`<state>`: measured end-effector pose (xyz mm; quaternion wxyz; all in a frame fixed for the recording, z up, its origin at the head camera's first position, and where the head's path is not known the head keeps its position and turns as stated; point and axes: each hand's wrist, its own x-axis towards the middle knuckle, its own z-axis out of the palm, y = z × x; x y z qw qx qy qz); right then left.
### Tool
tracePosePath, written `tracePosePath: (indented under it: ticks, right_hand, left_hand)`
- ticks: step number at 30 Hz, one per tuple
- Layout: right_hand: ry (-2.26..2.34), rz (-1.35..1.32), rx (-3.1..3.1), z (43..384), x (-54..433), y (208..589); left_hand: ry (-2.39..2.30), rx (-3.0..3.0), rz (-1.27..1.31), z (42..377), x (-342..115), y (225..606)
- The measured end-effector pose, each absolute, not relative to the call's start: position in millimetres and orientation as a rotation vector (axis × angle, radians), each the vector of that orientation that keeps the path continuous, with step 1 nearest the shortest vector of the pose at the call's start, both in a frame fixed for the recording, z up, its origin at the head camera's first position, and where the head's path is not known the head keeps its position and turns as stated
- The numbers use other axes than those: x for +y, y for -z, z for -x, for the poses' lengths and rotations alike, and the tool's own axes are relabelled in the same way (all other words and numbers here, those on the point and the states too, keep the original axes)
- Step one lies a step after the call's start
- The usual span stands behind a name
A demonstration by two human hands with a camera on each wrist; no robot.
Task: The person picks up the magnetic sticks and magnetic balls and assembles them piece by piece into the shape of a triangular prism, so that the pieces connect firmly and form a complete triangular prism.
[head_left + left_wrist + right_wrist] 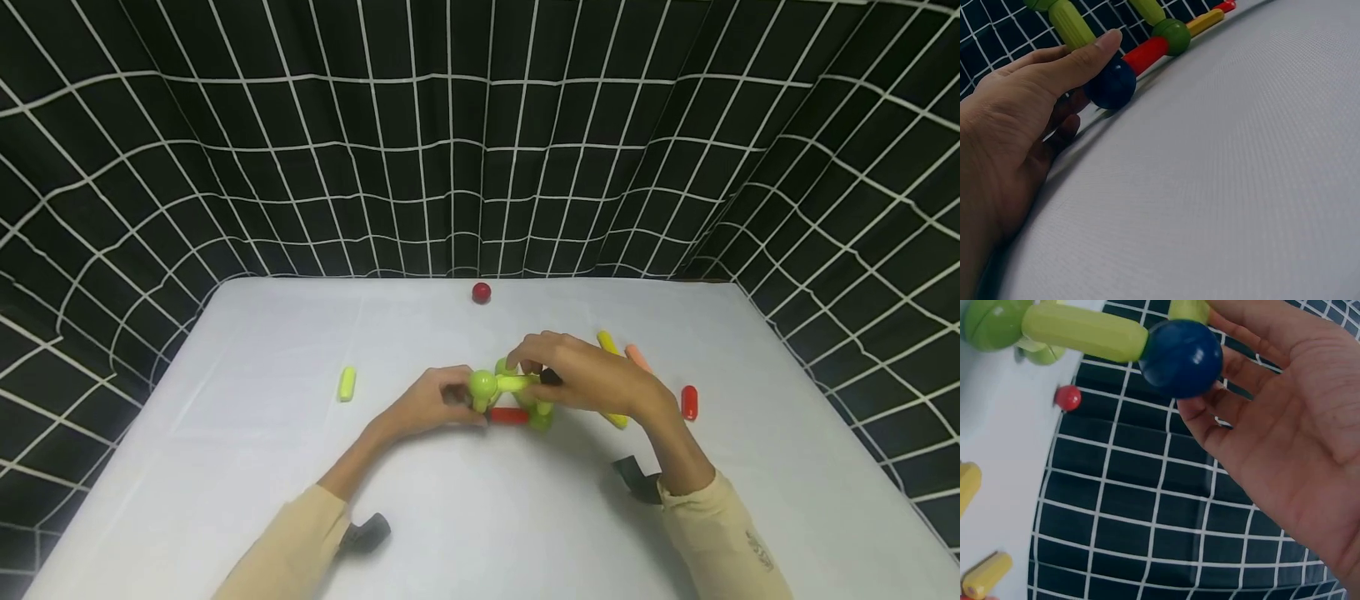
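A toy frame of balls and rods stands at mid-table between both hands, with a light green ball at its upper left and a red rod low in front. My left hand grips its left end; in the left wrist view the thumb lies over a dark blue ball and the foot of a yellow-green rod. At the upper right corner, my right hand holds another blue ball, its fingers curled behind it. A yellow-green rod joins that ball to a green one.
A red ball lies near the table's back edge. Left of the frame is a yellow-green rod. Beyond the right hand lie a yellow rod, an orange rod and a short red rod. A black gridded curtain surrounds the table.
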<state>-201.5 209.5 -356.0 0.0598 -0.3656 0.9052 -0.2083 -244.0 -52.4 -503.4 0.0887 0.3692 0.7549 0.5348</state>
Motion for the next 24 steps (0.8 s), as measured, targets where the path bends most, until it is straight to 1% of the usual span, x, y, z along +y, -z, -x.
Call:
tracePosePath:
  ticks: [8, 15, 24]
  right_hand:
    - [0.591, 0.922, 2.946, 206, 233, 344]
    - [0.553, 0.559, 2.976, 213, 274, 336]
    - [0.341, 0.179, 2.757, 225, 317, 347]
  left_hand:
    - [-1.559, 2.269, -1.115, 245, -53, 503]
    - [-1.595, 2.235, -1.094, 244, -53, 503]
    - [-1.607, 2.241, -1.099, 244, -52, 501]
